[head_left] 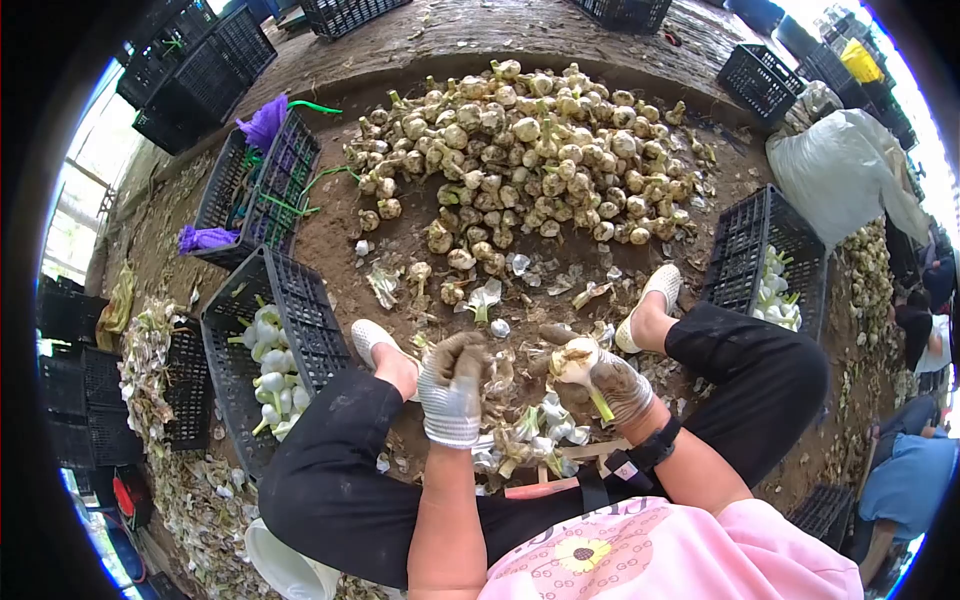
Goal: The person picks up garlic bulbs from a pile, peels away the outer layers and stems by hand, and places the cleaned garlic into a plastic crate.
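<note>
A pale garlic bulb with a short green stem pointing down toward me sits in my right hand, gloved in grey and white, its fingers closed round the bulb. To its left, my left hand wears the same kind of dirty glove; its fingers are curled in, slightly blurred, and whatever they may hold is hidden. Peeled skins and white garlic pieces lie on the ground between my legs. Beyond my feet rises a large heap of unpeeled garlic bulbs.
Black crates holding cleaned garlic stand at my left and right. Another crate with purple netting is farther left. A white sack lies at the right. A person in blue is at the far right.
</note>
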`<state>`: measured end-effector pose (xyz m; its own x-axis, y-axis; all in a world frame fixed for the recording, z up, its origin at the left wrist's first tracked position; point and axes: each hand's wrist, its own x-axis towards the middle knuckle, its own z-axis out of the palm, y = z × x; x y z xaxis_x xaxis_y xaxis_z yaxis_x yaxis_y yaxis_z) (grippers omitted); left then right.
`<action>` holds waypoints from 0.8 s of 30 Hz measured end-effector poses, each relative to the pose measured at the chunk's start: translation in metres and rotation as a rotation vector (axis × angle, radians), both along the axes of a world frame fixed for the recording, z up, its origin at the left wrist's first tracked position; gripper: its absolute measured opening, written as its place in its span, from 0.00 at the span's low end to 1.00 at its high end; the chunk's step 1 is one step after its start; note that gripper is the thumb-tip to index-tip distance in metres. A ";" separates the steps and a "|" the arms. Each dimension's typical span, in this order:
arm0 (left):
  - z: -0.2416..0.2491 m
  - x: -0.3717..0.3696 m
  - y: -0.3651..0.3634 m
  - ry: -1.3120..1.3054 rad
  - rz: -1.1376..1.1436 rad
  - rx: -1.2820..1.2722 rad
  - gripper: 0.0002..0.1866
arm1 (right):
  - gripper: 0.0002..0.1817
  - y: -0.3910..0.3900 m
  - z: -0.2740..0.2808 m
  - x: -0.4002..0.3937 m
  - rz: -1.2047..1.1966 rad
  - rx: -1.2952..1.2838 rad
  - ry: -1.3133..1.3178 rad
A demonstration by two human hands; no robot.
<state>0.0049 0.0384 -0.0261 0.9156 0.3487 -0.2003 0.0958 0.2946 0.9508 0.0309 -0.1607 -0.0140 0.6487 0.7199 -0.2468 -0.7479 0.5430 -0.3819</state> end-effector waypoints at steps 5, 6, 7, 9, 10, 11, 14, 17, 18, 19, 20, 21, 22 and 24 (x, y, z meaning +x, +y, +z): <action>0.009 0.002 -0.016 -0.274 -0.293 0.524 0.24 | 0.51 -0.003 -0.009 0.000 0.024 0.047 0.013; 0.013 0.004 -0.020 -0.347 -0.340 0.680 0.26 | 0.51 -0.004 -0.013 0.000 0.015 0.023 -0.007; 0.016 0.005 -0.025 -0.338 -0.376 0.701 0.26 | 0.51 -0.005 -0.016 0.000 0.004 -0.001 -0.026; 0.020 0.006 -0.032 -0.317 -0.452 0.743 0.26 | 0.52 -0.006 -0.016 -0.002 -0.017 -0.053 -0.066; 0.015 0.007 -0.032 -0.347 -0.457 0.796 0.24 | 0.52 -0.004 -0.006 -0.001 -0.025 -0.082 -0.089; 0.013 0.007 -0.033 -0.308 -0.493 0.750 0.24 | 0.52 -0.003 -0.002 0.000 -0.032 -0.110 -0.112; 0.017 0.006 -0.034 -0.163 -0.538 0.586 0.23 | 0.48 -0.013 -0.015 0.008 0.081 -0.272 -0.276; 0.011 0.007 -0.026 -0.176 -0.458 0.962 0.22 | 0.38 -0.012 -0.009 0.015 0.178 -0.414 -0.335; 0.009 0.007 -0.025 -0.238 -0.426 0.958 0.19 | 0.35 -0.011 0.000 0.017 0.200 -0.536 -0.332; 0.007 0.008 -0.027 -0.247 -0.416 0.939 0.17 | 0.33 -0.009 0.007 0.019 0.222 -0.658 -0.327; 0.005 0.008 -0.029 -0.256 -0.406 0.920 0.16 | 0.26 -0.008 0.008 0.016 0.208 -0.642 -0.303; 0.004 0.008 -0.030 -0.264 -0.396 0.900 0.14 | 0.25 -0.009 0.003 0.014 0.213 -0.566 -0.258; 0.003 0.008 -0.028 -0.265 -0.359 0.818 0.09 | 0.24 -0.010 -0.006 0.012 0.220 -0.491 -0.213; -0.016 0.009 -0.025 -0.093 -0.281 0.506 0.08 | 0.22 -0.006 -0.020 0.005 0.192 -0.372 -0.200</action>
<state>0.0137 0.0137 -0.0418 0.9926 0.1209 0.0136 0.0137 -0.2224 0.9749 0.0361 -0.1666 -0.0344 0.5738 0.7176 -0.3947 -0.7131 0.2007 -0.6718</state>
